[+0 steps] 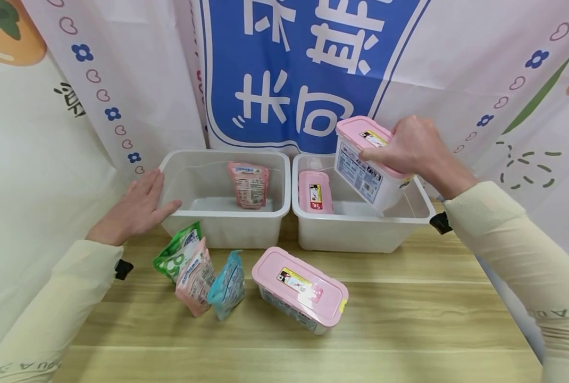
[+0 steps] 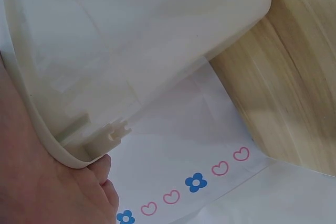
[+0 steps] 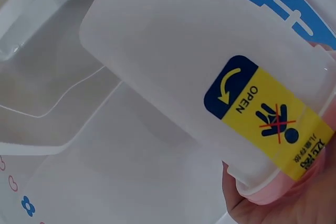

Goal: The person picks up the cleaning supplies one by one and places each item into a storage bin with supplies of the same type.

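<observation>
One box (image 1: 358, 173) over the right bin (image 1: 346, 234), clasped by the right hand (image 1: 411, 146) across its lid (image 1: 353, 129).
Long axis slants from the bin's back left toward its front right; left hand (image 1: 133, 206), thumb spread, touches the left bin (image 1: 246, 231), farther off.

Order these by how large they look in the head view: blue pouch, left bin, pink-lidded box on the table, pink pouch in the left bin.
1. Left bin
2. Pink-lidded box on the table
3. Blue pouch and pink pouch: too alike to rank; the blue one seems nearer the camera.
</observation>
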`<state>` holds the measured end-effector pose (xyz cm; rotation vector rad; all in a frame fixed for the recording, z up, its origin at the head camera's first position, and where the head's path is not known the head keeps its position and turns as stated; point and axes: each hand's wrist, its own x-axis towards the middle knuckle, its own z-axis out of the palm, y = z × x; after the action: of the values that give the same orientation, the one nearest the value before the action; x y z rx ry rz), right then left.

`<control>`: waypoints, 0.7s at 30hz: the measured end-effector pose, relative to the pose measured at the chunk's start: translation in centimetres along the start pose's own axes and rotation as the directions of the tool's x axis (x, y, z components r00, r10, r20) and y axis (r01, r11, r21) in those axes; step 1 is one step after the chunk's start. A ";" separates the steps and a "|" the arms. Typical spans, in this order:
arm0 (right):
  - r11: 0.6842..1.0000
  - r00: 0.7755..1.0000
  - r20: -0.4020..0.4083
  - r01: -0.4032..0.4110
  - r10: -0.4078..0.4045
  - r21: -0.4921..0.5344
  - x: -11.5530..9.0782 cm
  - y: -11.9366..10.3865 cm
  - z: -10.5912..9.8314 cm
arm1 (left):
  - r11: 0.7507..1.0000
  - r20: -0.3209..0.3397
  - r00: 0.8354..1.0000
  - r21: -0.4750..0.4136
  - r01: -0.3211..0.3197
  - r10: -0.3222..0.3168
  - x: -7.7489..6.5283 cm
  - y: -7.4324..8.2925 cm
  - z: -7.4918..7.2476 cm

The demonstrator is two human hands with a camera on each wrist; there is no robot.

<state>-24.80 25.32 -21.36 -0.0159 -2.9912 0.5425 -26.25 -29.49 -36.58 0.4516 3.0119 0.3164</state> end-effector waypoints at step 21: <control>0.995 0.991 -0.089 -0.092 0.095 0.041 1.5 0.7 3.5 | 1.000 -0.010 1.000 -0.024 -0.008 0.008 0.3 -0.2 0.3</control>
<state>-26.61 24.83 -24.75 -0.1744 -2.9034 0.5895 -26.58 -29.47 -36.93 0.4617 3.0133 0.3568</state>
